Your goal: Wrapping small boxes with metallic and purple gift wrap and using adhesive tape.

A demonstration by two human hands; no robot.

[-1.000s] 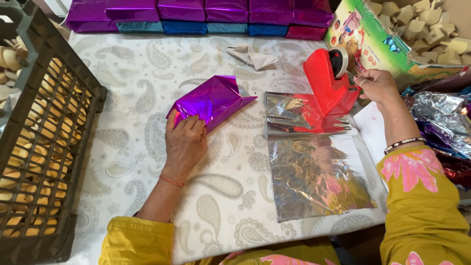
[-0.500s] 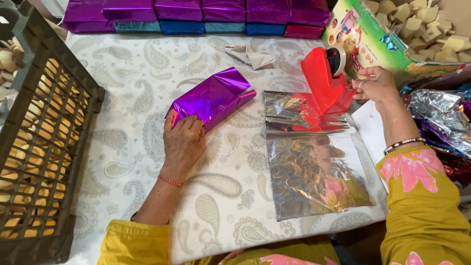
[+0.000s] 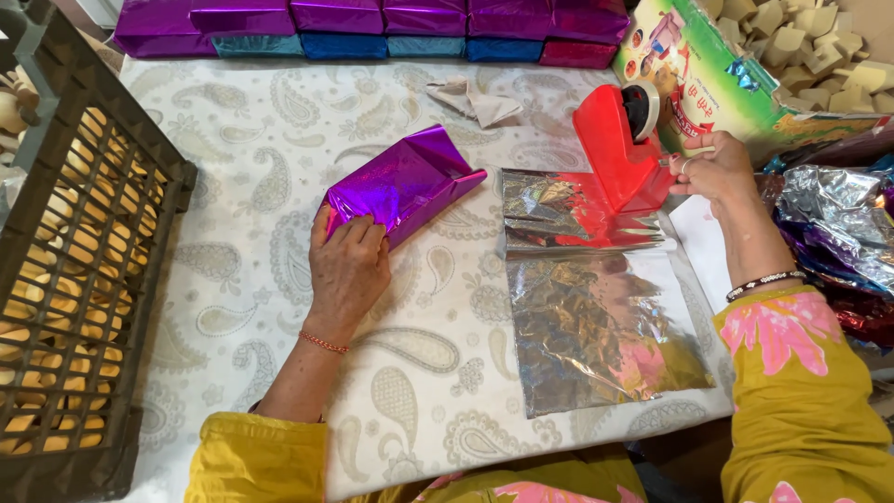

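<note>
Fingers of the left hand lie flat & spread on the near end of a purple foil-wrapped packet, pressing it to the table, not curled round it. Packet sits mid-table on the paisley tablecloth, angled, far end pointing up-right, its flap there open.

Right hand is at the red tape dispenser, fingers pinched at its front edge; looks like a short bit of tape betw. thumb & forefinger, but too small to be sure. Dispenser stands on the far end of a stack of silver foil sheets, which lies just right of the packet, not touching it.

Far edge of table: row of wrapped boxes, purple w/ blue ones beneath. Crumpled paper scrap near them. Dark plastic crate at left, pale pieces inside. At right, a printed carton w/ tan chunks behind it, & loose crumpled foil beside the right forearm.
</note>
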